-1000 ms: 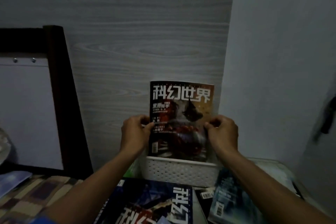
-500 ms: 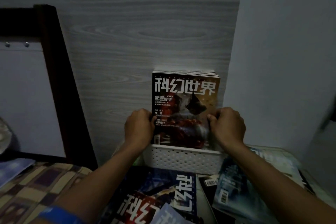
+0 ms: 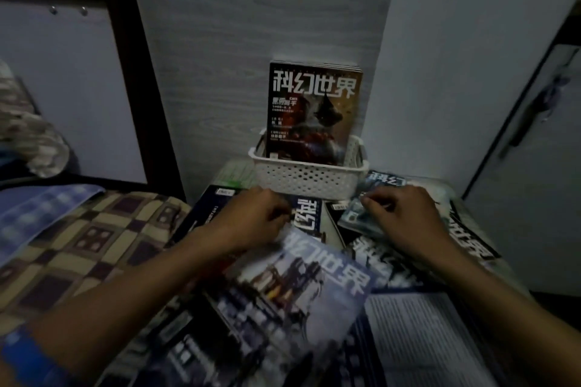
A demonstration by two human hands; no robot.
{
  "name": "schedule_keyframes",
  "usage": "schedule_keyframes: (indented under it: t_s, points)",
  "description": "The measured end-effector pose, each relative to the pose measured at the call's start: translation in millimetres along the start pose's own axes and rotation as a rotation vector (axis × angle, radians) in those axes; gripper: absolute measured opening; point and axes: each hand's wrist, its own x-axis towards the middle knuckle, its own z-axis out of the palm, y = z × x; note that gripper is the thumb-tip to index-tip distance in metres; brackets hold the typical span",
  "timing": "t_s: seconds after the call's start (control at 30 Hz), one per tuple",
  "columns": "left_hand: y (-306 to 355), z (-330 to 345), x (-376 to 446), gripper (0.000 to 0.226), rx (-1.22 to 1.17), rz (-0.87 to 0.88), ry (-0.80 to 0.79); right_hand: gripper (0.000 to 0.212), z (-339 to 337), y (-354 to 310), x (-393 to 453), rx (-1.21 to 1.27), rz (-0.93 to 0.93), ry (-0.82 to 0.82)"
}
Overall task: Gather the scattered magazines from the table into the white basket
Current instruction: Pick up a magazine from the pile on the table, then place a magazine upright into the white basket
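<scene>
A white perforated basket (image 3: 309, 177) stands at the back of the table against a wood-grain board. Magazines stand upright in it, the front one with a red-and-dark cover (image 3: 314, 110). Nearer me, my left hand (image 3: 251, 223) hovers with loosely curled fingers over a dark blue magazine (image 3: 306, 214). My right hand (image 3: 405, 223) hovers the same way over a pale teal magazine (image 3: 355, 217). Neither hand visibly grips anything. A large light-blue magazine (image 3: 298, 298) lies in front, overlapping others.
More magazines cover the table: a black-covered one (image 3: 471, 242) at the right and a page of text (image 3: 415, 333) at the front right. A checkered blanket (image 3: 94, 236) and a dark bed frame (image 3: 141, 72) lie to the left, a wall and door (image 3: 534, 135) to the right.
Both hands let go of the red-and-dark magazine, which now stands in the basket, and dropped down over the magazines on the table. The view tilted downward.
</scene>
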Motion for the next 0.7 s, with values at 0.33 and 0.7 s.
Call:
schedule_keyframes:
  t_s: [0.33, 0.7]
  points:
    - [21.2, 15.3, -48.5, 0.096, 0.077, -0.51, -0.311, 0.028, -20.3, -33.2, -96.0, -0.105, 0.11, -0.615]
    - [69.8, -48.4, -48.0, 0.008, -1.283, -0.198, 0.401, 0.016, -36.4, -45.9, -92.4, 0.833, 0.416, -0.248]
